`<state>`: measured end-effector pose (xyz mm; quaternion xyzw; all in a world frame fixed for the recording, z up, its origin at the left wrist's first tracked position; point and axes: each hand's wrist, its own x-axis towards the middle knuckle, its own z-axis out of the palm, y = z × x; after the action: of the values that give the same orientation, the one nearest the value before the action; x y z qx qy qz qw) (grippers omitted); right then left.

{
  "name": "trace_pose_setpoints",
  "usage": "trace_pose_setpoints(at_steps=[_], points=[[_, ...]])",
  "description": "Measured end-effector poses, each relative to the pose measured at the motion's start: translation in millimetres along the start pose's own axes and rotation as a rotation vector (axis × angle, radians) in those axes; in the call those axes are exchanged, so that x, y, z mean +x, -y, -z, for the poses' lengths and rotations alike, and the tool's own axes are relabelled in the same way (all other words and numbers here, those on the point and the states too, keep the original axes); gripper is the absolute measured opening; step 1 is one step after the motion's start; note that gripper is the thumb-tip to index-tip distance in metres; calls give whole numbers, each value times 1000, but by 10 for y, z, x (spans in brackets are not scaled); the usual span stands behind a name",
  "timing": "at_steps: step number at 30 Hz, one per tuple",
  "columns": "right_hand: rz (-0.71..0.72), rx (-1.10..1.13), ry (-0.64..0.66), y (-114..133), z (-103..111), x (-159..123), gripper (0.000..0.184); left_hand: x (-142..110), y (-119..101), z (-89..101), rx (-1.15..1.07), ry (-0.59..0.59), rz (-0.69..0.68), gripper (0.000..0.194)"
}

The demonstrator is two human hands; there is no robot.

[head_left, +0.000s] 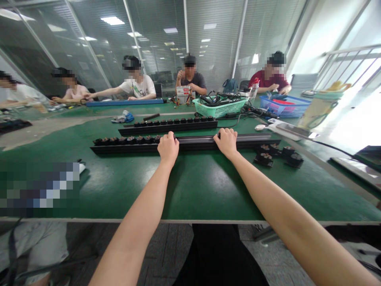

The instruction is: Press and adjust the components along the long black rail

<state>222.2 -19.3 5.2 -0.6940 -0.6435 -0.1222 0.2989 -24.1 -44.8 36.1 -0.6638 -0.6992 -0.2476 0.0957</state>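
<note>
Head view: left hand (168, 147) clenched on near black rail (193, 143), fingers (170, 136) curled over its top, round black fittings (125, 140) in a row to its left. Right hand (226, 143) grasps same rail further right. Second fitted rail (168, 127) lies just beyond; loose black fittings (263, 159) sit right on green surface (202, 186).
</note>
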Motion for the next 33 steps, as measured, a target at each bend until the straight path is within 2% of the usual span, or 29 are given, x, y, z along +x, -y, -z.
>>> trace_pose_setpoints(at_steps=[33], points=[[-19,-11,-27,-32,-31,2,27,2,10,-14,1,4,3,33]])
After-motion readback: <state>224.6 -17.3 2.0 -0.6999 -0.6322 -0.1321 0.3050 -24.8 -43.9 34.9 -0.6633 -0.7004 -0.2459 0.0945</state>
